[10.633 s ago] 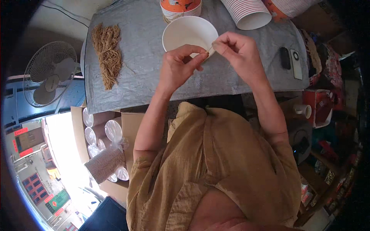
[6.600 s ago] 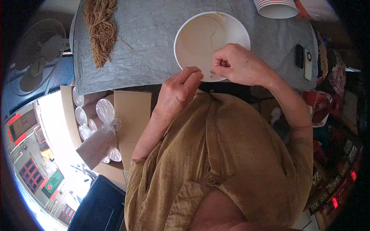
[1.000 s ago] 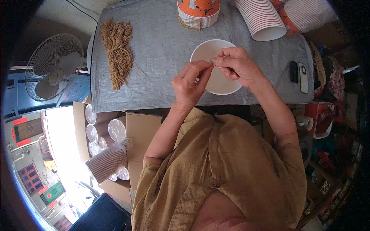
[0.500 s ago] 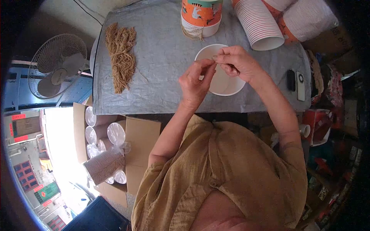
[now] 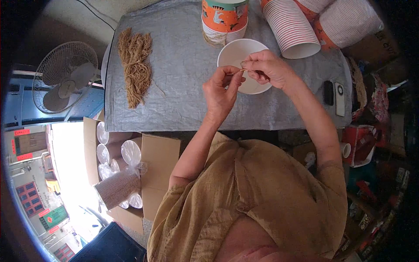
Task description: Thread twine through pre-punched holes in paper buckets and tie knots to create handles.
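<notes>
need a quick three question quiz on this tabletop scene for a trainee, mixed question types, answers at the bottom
1. True or false: the brown strand bundle lies to the left of both the left hand and the right hand.
2. Which of these stands on the covered table? A) fan B) orange-patterned tub C) red box
3. Fill in the colour: in this view the two hands partly hide an open tub that is ____.

Key: 1. True. 2. B. 3. White.
</notes>
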A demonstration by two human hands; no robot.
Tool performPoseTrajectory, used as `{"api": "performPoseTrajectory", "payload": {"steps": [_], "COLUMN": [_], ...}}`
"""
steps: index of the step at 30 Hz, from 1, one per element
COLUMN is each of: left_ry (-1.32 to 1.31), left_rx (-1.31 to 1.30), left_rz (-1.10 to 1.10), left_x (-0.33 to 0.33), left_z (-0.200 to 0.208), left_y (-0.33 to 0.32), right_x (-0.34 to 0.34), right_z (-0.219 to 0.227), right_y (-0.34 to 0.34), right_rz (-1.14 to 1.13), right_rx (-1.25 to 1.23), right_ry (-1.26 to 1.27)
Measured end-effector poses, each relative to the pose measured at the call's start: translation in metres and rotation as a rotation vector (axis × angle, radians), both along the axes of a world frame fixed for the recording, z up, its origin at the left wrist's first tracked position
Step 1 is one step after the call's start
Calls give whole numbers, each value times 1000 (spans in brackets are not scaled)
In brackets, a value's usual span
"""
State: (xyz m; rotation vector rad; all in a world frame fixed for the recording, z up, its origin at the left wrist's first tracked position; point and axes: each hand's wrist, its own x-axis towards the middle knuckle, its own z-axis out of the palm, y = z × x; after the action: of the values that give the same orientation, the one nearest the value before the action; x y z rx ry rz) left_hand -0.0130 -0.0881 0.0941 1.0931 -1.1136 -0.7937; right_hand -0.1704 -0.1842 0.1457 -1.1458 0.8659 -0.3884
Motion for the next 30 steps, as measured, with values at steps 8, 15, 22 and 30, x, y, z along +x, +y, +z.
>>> {"api": "performPoseTrajectory", "payload": {"steps": [8,15,22,30], "left_ry": [86,184,312,430], "left_rx": [110,146,388,420], "left_rz": [-83,-136,-313,-398], "left_x": [1,5,23,25], "left_z": [2,7,21,18], "left_y": [1,-4,-12,-14], "right_x": [-3,-9,-22,-18], "right_z": [-9,3,-12,-13], "right_y": [-1,3,13,31], "right_rz": [-1,-58,-52,-94], "right_rx": [-70,-104,-696,-830], "right_ry": [13,-38,11,120]}}
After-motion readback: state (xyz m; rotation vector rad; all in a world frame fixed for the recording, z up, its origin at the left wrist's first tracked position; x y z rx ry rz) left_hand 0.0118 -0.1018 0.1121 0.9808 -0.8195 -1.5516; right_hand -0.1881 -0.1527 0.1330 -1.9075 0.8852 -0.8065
